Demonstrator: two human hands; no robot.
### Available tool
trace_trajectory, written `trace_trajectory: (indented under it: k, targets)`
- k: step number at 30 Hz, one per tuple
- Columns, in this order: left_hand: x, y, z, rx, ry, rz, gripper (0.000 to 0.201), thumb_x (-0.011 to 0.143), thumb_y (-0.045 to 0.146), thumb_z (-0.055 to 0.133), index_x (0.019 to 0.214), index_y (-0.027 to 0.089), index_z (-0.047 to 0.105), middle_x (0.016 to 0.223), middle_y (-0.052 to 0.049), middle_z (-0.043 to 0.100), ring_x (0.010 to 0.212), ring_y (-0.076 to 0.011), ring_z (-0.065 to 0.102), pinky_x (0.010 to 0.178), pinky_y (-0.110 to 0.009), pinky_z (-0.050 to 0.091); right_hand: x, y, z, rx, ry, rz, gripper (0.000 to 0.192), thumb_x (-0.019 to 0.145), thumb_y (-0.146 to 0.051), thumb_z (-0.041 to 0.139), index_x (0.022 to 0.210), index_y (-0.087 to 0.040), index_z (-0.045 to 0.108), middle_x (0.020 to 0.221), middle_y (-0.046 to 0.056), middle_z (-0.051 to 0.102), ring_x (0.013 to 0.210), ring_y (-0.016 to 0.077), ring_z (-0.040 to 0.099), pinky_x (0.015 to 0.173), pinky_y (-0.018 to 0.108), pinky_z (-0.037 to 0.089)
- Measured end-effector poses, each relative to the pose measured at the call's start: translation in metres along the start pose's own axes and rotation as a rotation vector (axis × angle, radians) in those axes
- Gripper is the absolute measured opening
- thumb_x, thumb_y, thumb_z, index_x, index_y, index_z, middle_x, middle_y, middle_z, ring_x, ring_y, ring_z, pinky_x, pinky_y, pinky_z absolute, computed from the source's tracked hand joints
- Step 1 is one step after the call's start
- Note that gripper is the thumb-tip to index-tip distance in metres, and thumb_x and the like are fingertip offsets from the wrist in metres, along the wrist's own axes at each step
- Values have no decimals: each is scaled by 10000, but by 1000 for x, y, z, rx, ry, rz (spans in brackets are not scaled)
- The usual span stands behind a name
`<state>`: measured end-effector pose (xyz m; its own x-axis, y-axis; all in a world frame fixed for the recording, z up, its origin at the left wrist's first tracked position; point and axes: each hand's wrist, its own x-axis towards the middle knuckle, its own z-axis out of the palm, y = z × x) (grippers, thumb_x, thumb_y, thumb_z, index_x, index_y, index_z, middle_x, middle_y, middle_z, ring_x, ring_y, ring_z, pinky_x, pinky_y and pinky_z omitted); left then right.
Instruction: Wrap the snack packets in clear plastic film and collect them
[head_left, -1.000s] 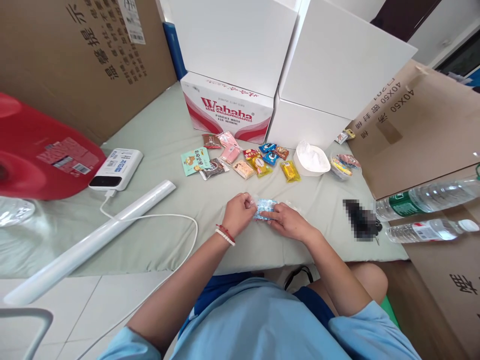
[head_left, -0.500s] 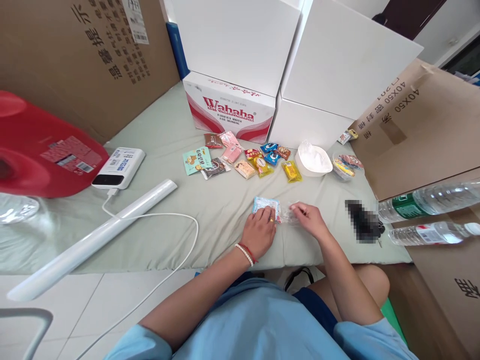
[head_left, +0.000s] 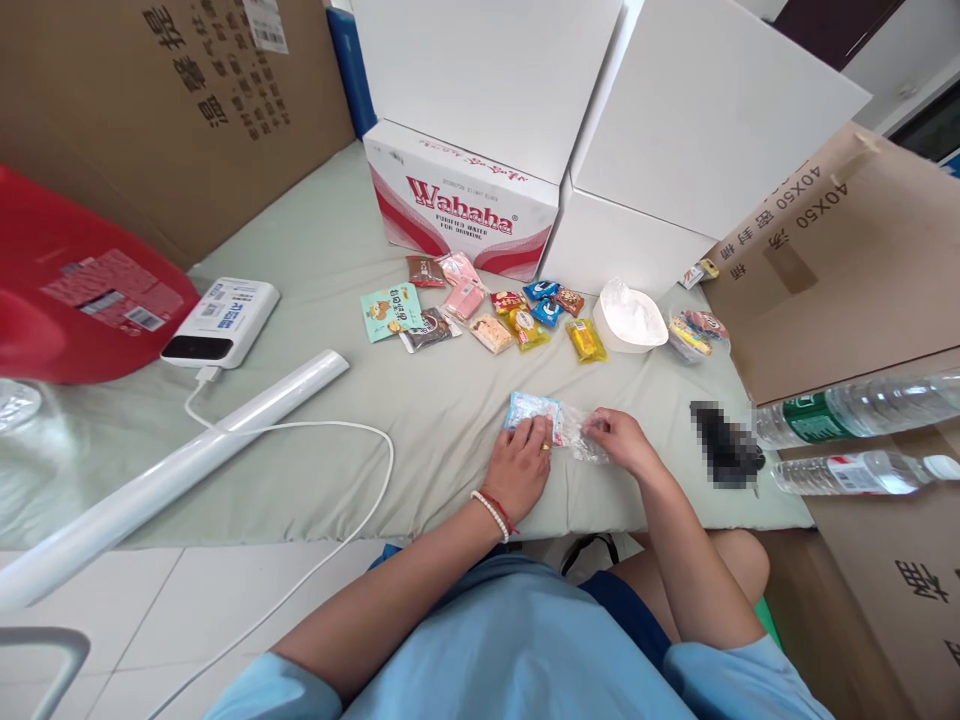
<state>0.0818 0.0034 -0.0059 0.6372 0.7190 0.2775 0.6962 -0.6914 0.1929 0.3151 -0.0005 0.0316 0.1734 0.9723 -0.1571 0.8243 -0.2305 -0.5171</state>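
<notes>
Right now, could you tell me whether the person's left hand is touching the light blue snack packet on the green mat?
Touching. The head view shows the left hand with its fingers lying on the near edge of the light blue snack packet, no gap between them.

clear bag (head_left: 587, 436): thin crinkled glossy plastic | blue packet (head_left: 531, 409): shiny film | bed sheet (head_left: 330, 300): matt green cloth, smooth | cartons (head_left: 840, 250): dull brown cardboard | water bottles (head_left: 855, 420): clear glossy plastic | tube (head_left: 187, 465): smooth white plastic
</notes>
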Motion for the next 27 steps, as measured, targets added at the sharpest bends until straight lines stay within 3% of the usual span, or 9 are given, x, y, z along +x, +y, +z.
trace_trajectory:
  k: [3,6,10,13,16,19,21,24,27]
  targets:
    - [0,0,0,-15,8,4,515,1047,210,393,1546,86,424,1449,-181,582,1278,-279,527,918,-413,456,-11,-8,-12,128,87,-57,219,857,-416,601,834,-213,680,877,46,676,832,211,650,743,320,514]
    - [2,1,1,-37,3,6,533,1032,190,412,1555,83,413,1426,-190,590,1253,-281,545,894,-418,472,-11,-38,-15,235,64,-4,211,907,-430,564,908,-231,637,775,5,642,649,175,617,618,287,495]
    - [5,0,-5,-75,-24,28,468,1016,153,395,1451,95,554,1418,-204,598,1273,-299,550,916,-454,496,10,-86,5,259,5,-58,104,917,-334,544,928,-246,599,667,-44,604,541,147,570,568,254,449]
    - [2,-8,-18,-185,-20,25,384,997,188,443,1300,97,662,1406,-211,611,1282,-313,557,987,-484,500,26,-103,24,169,-21,-73,83,900,-270,521,879,-247,598,625,-44,602,570,156,575,592,248,426]
    - [-2,-24,-33,-365,101,-67,340,985,235,492,1255,148,679,1368,-169,641,1230,-283,591,1024,-460,504,31,-101,34,95,4,-95,134,926,-283,480,884,-248,602,629,-31,608,607,168,574,620,251,418]
    - [2,-40,-40,-394,186,-337,307,996,292,502,1209,178,691,1266,-149,675,1175,-292,599,997,-470,506,27,-94,37,55,56,-144,178,940,-299,439,911,-241,605,738,3,656,685,180,590,667,265,431]
    - [13,-44,-38,-354,95,-479,297,989,349,531,1140,167,710,1151,-154,690,1103,-313,614,935,-478,515,23,-91,38,58,84,-157,190,937,-306,429,929,-236,606,815,22,676,718,185,598,691,276,444]
    - [30,-40,-32,-355,-55,-517,265,971,346,570,1064,152,723,1058,-143,685,1049,-307,635,903,-453,517,16,-88,39,158,79,-116,190,946,-331,428,954,-243,597,799,16,661,684,185,596,677,283,463]
    - [34,-24,-30,-416,-35,-491,258,967,290,568,1134,148,703,1108,-134,666,1035,-275,649,898,-410,520,5,-85,38,363,81,-31,219,977,-410,432,981,-252,583,738,-3,629,643,185,600,652,285,490]
